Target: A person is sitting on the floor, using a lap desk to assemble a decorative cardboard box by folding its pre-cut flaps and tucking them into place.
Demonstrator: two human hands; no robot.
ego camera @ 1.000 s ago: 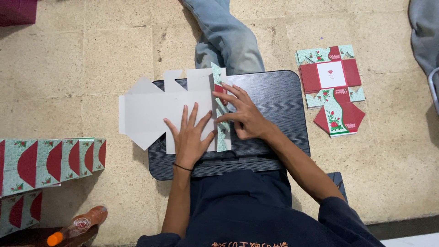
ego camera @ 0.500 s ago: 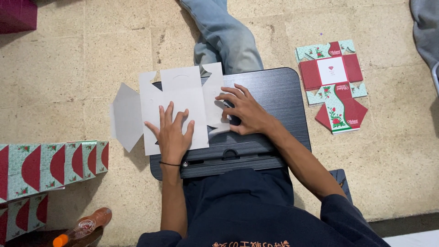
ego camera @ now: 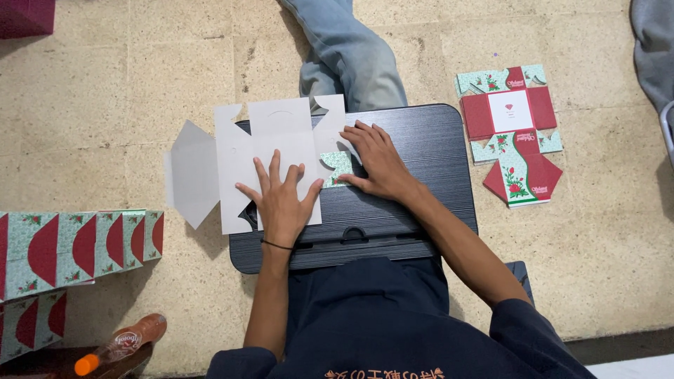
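A flat die-cut cardboard box blank (ego camera: pixel 270 151) lies white side up across the left part of a black lap desk (ego camera: pixel 421 175). My left hand (ego camera: pixel 281 200) lies flat on the blank with fingers spread. My right hand (ego camera: pixel 375 161) presses on the blank's right edge, where a flap (ego camera: pixel 337 167) is folded over and shows its green patterned print. The blank's pointed left flap (ego camera: pixel 188 172) hangs past the desk over the floor.
A stack of flat red-and-green printed blanks (ego camera: pixel 512 130) lies on the stone floor to the right. Folded red-and-green boxes (ego camera: pixel 77 245) stand in rows at the left. An orange-capped bottle (ego camera: pixel 119 344) lies at bottom left. A jeans-clad leg (ego camera: pixel 344 56) stretches beyond the desk.
The blank has slid right and its right flap now folds over with the printed side showing. My left hand moved right to the blank's middle; my right hand stays at the right edge.
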